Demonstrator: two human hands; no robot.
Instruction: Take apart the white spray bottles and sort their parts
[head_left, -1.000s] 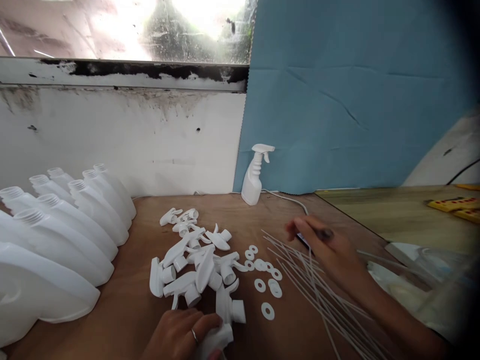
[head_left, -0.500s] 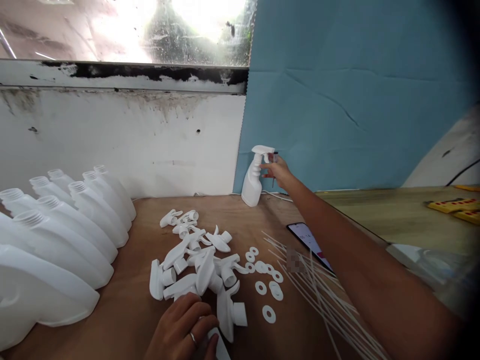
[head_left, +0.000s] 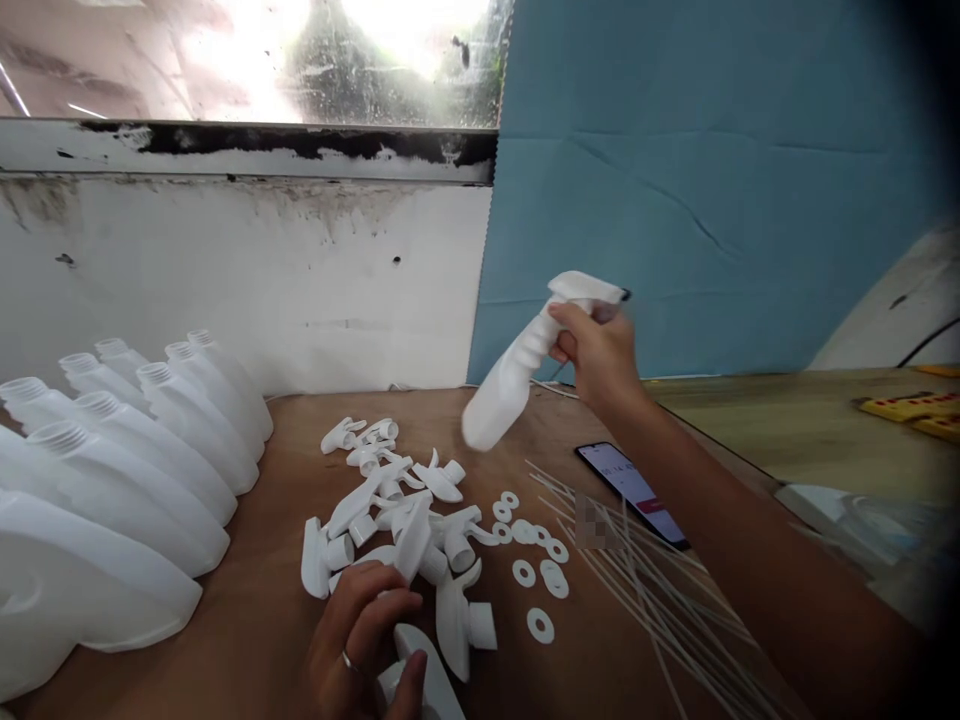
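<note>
My right hand (head_left: 601,352) grips a white spray bottle (head_left: 501,392) by its neck, just under the trigger head, and holds it tilted above the table. A dark tip of something shows by the nozzle, and a thin rod pokes out below the fingers; what it belongs to is mostly hidden. At the bottom, my left hand (head_left: 364,635) has its fingers curled around a white trigger sprayer head (head_left: 429,678). Several more loose trigger sprayer heads (head_left: 457,625) are piled just beyond that hand. White ring washers (head_left: 540,625) lie to their right.
White bottles without heads (head_left: 112,480) stand in rows along the left. Thin white tubes (head_left: 637,590) are spread at the right under my forearm, beside a phone (head_left: 626,490) with a lit screen. A wall and a blue sheet (head_left: 675,200) bound the table's back.
My right hand has taken hold of the spray bottle, lifted it off the table and tilted it. My left hand's fingers have loosened slightly, showing more of the sprayer head.
</note>
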